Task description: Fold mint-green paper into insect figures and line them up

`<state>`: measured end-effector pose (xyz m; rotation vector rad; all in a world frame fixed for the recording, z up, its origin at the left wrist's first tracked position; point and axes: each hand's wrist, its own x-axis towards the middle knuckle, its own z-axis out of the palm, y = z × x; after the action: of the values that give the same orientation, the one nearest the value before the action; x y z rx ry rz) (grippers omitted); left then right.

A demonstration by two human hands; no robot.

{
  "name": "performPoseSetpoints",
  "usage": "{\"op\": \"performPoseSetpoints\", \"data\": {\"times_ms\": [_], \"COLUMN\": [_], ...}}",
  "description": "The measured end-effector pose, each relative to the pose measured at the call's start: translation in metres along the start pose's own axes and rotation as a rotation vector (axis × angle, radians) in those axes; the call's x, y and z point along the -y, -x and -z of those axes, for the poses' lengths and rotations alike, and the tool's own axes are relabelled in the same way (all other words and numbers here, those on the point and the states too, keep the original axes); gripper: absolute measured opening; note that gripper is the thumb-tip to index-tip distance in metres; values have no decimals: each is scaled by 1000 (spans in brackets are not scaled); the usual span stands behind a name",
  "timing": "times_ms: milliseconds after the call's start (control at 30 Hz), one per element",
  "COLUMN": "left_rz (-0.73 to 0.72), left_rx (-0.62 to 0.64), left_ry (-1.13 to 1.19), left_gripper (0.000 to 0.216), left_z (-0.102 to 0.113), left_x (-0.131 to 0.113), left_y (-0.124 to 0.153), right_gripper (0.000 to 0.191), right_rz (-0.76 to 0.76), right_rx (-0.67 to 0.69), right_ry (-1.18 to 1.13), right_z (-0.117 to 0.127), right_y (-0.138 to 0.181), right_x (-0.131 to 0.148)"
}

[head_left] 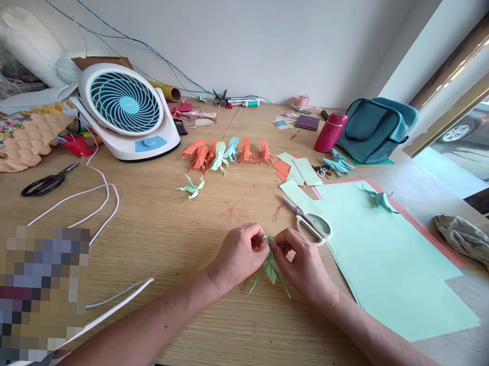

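Observation:
My left hand (241,254) and my right hand (301,262) meet over the wooden table (164,222), both pinching the top of a small green folded paper figure (271,269). Its thin legs splay downward between my wrists. The fingers of both hands are closed on the paper. White-handled scissors (308,220) lie just beyond my right hand, on the edge of a large light green paper sheet (388,256).
A row of orange, green and blue folded figures (225,152) stands mid-table, one pale green figure (192,187) in front. A white desk fan (127,111), black scissors (47,183), white cable (100,197), red bottle (330,132), teal bag (376,129) and grey cloth (469,238) surround them.

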<state>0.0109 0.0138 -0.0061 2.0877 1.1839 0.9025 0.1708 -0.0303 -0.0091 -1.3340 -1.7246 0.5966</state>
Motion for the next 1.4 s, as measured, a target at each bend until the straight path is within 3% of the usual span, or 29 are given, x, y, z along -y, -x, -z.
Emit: {"op": "performPoseSetpoints", "data": {"times_ms": [300,800,1033,1267,1400], "left_rz": [203,335,222,126,176], "left_rx": [63,153,181,200,188], "left_ry": [238,481,432,450,500], "left_gripper": [13,14,15,28,27], "left_z": [6,6,10,15,15], "left_x": [-1,-7,-14,-15,-15], "left_y": [-4,-1,3,3,3], "right_gripper": [22,32,35,29,22], "right_rz": [-193,-254,-265,-217,-174], "right_rx": [120,190,161,125,113], "right_ry": [-262,-585,-576,-541,-499], "right_z": [6,8,9,7,9], "right_y": [-4,-11,-12,-8,-6], "right_x": [1,-5,-2,-7,-4]}}
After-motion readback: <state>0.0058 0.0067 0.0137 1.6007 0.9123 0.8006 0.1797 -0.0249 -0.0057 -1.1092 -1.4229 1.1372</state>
